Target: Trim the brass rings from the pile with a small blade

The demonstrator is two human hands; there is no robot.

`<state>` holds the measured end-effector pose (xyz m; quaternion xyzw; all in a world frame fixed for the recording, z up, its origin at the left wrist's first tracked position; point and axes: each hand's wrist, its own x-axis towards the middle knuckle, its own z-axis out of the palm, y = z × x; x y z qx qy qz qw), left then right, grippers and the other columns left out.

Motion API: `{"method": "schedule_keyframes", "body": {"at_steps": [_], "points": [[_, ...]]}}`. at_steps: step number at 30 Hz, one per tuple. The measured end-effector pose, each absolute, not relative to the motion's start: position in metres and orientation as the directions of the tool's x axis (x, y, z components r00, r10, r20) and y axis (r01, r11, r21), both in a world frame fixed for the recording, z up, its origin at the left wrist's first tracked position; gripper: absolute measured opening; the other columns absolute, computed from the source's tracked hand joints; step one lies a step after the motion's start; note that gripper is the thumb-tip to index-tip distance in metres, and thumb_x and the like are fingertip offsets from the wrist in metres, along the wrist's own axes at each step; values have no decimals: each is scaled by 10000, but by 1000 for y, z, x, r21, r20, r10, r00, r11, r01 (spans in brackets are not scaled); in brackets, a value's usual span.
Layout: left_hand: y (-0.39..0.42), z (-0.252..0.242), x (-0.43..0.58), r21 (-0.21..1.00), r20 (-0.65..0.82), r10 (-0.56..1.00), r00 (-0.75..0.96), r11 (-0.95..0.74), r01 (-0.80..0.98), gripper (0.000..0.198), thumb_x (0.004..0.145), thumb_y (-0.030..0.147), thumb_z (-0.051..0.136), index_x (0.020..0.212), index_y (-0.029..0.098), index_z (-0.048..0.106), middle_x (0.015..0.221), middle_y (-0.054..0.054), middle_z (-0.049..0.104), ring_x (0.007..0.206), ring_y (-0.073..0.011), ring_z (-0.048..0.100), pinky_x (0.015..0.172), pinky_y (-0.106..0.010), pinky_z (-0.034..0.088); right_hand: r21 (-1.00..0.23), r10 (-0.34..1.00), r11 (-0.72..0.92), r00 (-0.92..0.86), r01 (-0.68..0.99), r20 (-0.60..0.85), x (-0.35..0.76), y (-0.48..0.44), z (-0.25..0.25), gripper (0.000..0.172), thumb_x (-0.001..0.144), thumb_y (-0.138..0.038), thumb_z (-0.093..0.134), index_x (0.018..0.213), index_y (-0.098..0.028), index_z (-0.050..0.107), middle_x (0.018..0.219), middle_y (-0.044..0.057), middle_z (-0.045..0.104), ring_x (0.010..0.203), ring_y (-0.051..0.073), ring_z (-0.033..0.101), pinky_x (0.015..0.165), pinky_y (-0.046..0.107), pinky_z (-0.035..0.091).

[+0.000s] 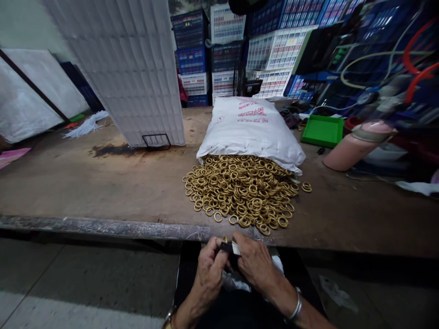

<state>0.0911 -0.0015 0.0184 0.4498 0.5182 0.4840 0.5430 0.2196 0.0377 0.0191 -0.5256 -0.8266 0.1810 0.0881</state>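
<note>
Single brass-coloured ring (225, 238), partly hidden: sits at the fingertips, just off the near edge of the table (78, 187), centre of my clock. My left hand (208, 269) pinches it between thumb and forefinger. My right hand (255, 260), fingers curled, grips a small tool (226, 247), dark at one end and pale at the other; dark end points to 9 o'clock and lies just beside the ring. Whether the two touch, I cannot tell. A bracelet (297, 305) circles my right wrist.

At 12 o'clock, a heap of like rings (240, 194) lies on the table, its far side reaching the mouth of a white sack (236, 130) with red print. A few loose rings (306, 187) rest apart, at the heap's 3 o'clock.

Farther out: ridged pale panel (137, 73) standing upright at 11 o'clock, a dark stain (113, 150) at its foot; shredded white strips (85, 128) at 10. Green tray (322, 131) between 1 and 2; pink bottle (356, 148), tilted, at 2. Stacked blue and white crates (265, 57) behind the sack, at 12.
</note>
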Motion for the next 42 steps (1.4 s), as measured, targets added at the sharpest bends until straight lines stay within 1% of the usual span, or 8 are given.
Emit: {"method": "schedule_keyframes", "body": {"at_steps": [5, 12, 22, 27, 31, 35, 39, 42], "points": [[-5, 24, 84, 984, -151, 988, -13, 149, -93, 291, 818, 393, 446, 644, 161, 480, 555, 11, 491, 549, -112, 478, 586, -226, 397, -348, 912, 383, -409, 856, -2, 210, 38, 18, 127, 733, -101, 427, 779, -183, 513, 695, 35, 643, 569, 146, 560, 509, 266, 224], [-21, 27, 86, 949, -200, 968, 152, 230, -215, 280, 771, 404, 530, 717, 131, 557, 583, -13, 534, 557, -117, 509, 592, -247, 426, -197, 954, 299, -294, 934, 52, 217, 69, 15, 264, 691, -18, 402, 855, -192, 514, 762, 19, 638, 640, 130, 569, 544, 255, 243], [1, 12, 79, 634, -399, 908, 128, 374, -677, 225, 690, 317, 635, 672, 146, 489, 668, -39, 591, 491, -100, 501, 427, -210, 398, -83, 956, 291, -292, 953, -2, 208, 88, 15, 223, 721, -77, 452, 901, -198, 502, 757, 38, 632, 651, 160, 590, 522, 256, 239], [6, 10, 79, 505, -392, 893, 223, 411, -759, 136, 720, 265, 580, 747, 149, 513, 664, -20, 571, 504, -97, 501, 410, -189, 360, -194, 953, 300, -303, 934, 12, 214, 93, 9, 210, 715, -85, 441, 896, -182, 491, 713, 33, 619, 643, 149, 569, 541, 247, 244], [16, 10, 80, 431, -470, 856, 217, 436, -790, 207, 681, 272, 615, 616, 134, 475, 656, -14, 554, 522, -93, 517, 428, -190, 358, -462, 940, 318, -339, 828, 38, 219, 93, 13, 155, 742, -112, 390, 837, -193, 482, 644, -3, 574, 592, 130, 532, 542, 227, 276], [25, 12, 82, 584, -462, 885, 58, 353, -730, 248, 695, 350, 625, 690, 146, 485, 631, 10, 535, 499, -84, 508, 399, -173, 345, -723, 935, 284, -348, 630, 65, 218, 85, 28, 102, 797, -235, 364, 763, -207, 456, 643, -21, 519, 585, 122, 487, 556, 216, 333], [29, 17, 86, 734, -398, 917, -17, 308, -605, 320, 682, 417, 630, 834, 172, 492, 606, 40, 513, 455, -70, 483, 357, -148, 325, -836, 913, 249, -408, 490, 33, 215, 77, 38, 176, 819, -338, 374, 757, -199, 462, 640, -34, 484, 579, 107, 450, 559, 212, 354], [31, 17, 87, 797, -369, 929, -28, 301, -525, 339, 674, 465, 617, 767, 166, 484, 564, 54, 484, 395, -43, 420, 336, -140, 309, -889, 904, 175, -427, 423, -25, 211, 74, 38, 231, 824, -386, 383, 725, -193, 463, 615, -46, 461, 573, 95, 428, 552, 203, 357]]}}
